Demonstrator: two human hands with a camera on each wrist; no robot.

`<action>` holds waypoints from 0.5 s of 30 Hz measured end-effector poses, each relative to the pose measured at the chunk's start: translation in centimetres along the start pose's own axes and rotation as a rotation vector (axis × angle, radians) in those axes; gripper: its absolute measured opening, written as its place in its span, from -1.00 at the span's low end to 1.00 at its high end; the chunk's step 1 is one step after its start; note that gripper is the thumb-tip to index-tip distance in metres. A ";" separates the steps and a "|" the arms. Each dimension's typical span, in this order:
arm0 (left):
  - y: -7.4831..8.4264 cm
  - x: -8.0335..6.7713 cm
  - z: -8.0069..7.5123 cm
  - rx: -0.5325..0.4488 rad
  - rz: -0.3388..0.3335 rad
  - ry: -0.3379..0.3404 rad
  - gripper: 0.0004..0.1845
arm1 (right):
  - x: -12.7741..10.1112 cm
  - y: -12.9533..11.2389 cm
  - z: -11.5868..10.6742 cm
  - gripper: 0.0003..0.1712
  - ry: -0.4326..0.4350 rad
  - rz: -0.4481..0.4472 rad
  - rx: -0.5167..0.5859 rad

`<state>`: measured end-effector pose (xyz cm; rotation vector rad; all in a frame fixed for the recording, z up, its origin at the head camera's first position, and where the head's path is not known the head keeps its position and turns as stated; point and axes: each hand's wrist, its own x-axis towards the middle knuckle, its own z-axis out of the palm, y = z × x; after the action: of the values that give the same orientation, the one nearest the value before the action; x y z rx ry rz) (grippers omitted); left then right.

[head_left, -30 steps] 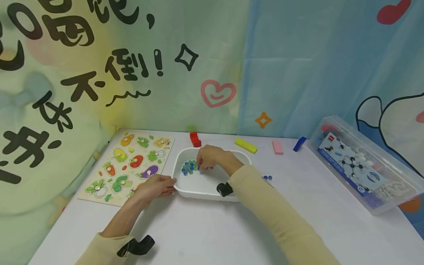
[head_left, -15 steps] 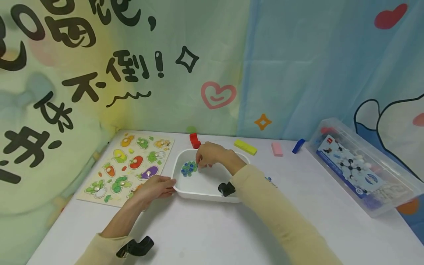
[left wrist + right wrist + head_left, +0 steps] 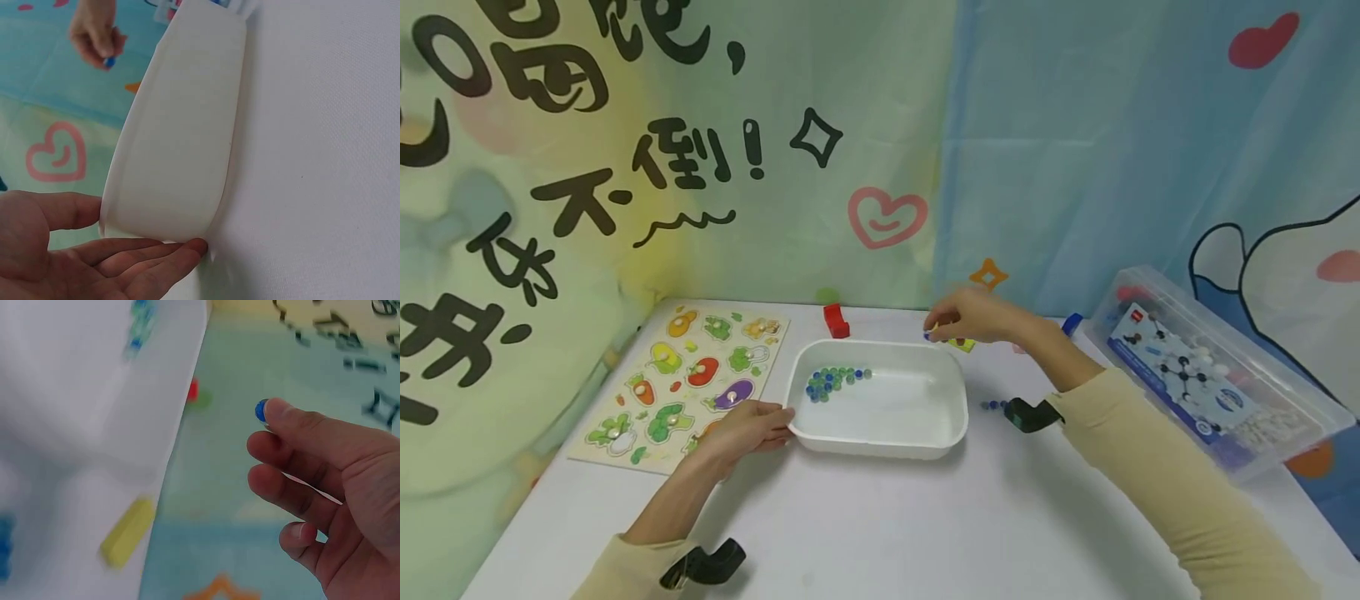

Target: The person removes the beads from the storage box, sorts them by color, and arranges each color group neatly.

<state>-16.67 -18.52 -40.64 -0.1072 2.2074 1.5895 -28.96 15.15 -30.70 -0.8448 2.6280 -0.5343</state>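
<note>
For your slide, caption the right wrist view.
Right hand pinches a blue marble above the table, beside the white tray.

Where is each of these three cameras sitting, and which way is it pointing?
Head: worn on the head, looking forward and down at the table; shows both sleeved arms, left hand on the white tray, right hand raised.
Left wrist: looks along the tray's outer wall; shows the left palm and fingers.
Right wrist: looks past the right hand's fingers pinching a blue bead.
Shared: tray and bead appear in both wrist views.
</note>
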 end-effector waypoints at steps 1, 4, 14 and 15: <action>0.0 0.0 0.0 0.001 0.002 0.000 -0.58 | -0.8 1.0 -0.1 -0.75 0.009 0.019 0.011; 0.0 0.0 -0.1 0.005 0.007 0.000 -0.59 | -3.2 3.8 0.3 -0.73 0.026 0.098 0.030; -0.1 -0.1 0.0 0.008 0.013 -0.012 -0.58 | -7.9 10.9 4.8 -0.80 0.058 0.192 0.087; -0.1 -0.1 0.0 0.010 0.013 -0.012 -0.58 | -8.1 11.4 5.1 -0.80 0.060 0.194 0.086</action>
<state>-16.58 -18.55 -40.68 -0.0801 2.2107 1.5823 -26.14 27.36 -38.70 -0.5486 2.6819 -0.6232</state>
